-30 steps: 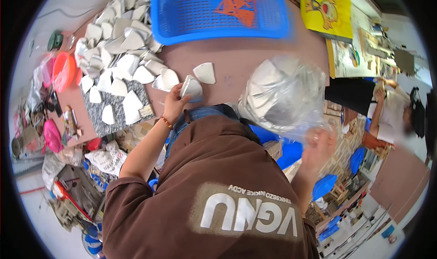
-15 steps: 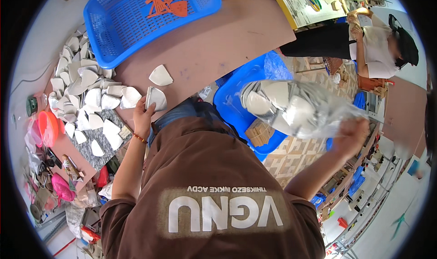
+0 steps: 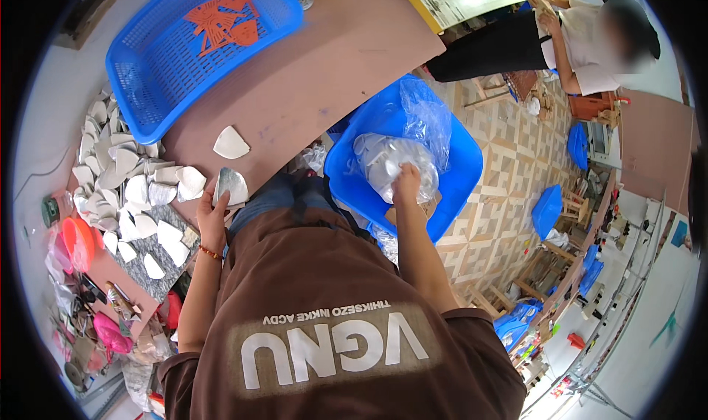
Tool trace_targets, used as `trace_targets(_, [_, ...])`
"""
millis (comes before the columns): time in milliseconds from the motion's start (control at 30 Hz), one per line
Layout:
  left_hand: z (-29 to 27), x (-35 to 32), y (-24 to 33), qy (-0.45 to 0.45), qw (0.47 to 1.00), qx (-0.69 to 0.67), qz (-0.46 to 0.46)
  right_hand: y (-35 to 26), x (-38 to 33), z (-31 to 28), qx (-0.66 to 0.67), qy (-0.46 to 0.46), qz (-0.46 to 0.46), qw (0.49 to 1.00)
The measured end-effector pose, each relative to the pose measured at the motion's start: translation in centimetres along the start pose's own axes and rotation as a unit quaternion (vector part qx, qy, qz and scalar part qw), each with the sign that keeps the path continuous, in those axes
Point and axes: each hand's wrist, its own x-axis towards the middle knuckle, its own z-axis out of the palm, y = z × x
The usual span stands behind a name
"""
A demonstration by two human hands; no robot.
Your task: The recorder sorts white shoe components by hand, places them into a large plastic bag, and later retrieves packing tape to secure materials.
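Observation:
My left hand (image 3: 213, 215), at the table's near edge, pinches a fan-shaped pad (image 3: 231, 187) with a greyish face and a pale rim. Just beyond lies one more cream fan-shaped pad (image 3: 231, 143), flat on the brown table (image 3: 295, 88). To the right, my right hand (image 3: 407, 184) is closed on a clear plastic bag (image 3: 380, 162) of pale pads. That bag sits inside a blue tub (image 3: 461, 180) beside the table, and its contents are partly hidden by plastic glare. Left of my left hand, many similar pads (image 3: 125, 162) are heaped.
A blue perforated basket (image 3: 140, 117) with orange cut-out pieces (image 3: 221, 22) stands at the far left. Another clear bag (image 3: 426, 110) hangs in the tub. At the upper right a person (image 3: 582, 44) works by a yellow-edged table (image 3: 435, 7). An orange bowl (image 3: 77, 243) lies at left.
My right hand has brought the bag of pads from the far right, leftward and down into the blue tub. My left hand still holds its pad. The view has shifted slightly.

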Motion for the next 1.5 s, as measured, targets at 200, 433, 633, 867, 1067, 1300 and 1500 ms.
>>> trace_targets(200, [-0.3, -0.6, -0.8, 0.016, 1.000, -0.010, 0.005, -1.1, 1.4, 3.1, -0.098, -0.065, 0.040, 0.992])
trace_targets(433, [0.4, -0.1, -3.2, 0.092, 0.993, 0.059, 0.047, -0.8, 0.1, -2.4, -0.305, -0.144, -0.002, 0.941])
trace_targets(633, [1.3, 2.4, -3.2, 0.265, 0.952, 0.076, 0.131, -4.5, -6.0, 0.1, -0.351, -0.132, -0.317, 0.871])
trace_targets(867, [1.7, -7.2, -9.6, 0.076, 0.892, 0.390, 0.215, -0.9, -6.3, 5.8, -0.417, -0.505, -0.190, 0.732])
trace_targets(1067, [-0.3, -6.2, -11.9, -0.008, 0.899, 0.437, -0.015, 8.9, -5.4, 5.9, -0.513, -0.636, -0.301, 0.491])
trace_targets(1300, [-1.5, -11.3, -14.6, 0.120, 0.903, 0.401, 0.096, 10.4, -5.6, 6.4, -0.668, -0.569, -0.190, 0.440])
trace_targets(1500, [-2.5, -16.0, -11.0, 0.043, 0.950, 0.308, -0.014, 11.9, -4.5, 6.3, -0.594, -0.587, -0.264, 0.482])
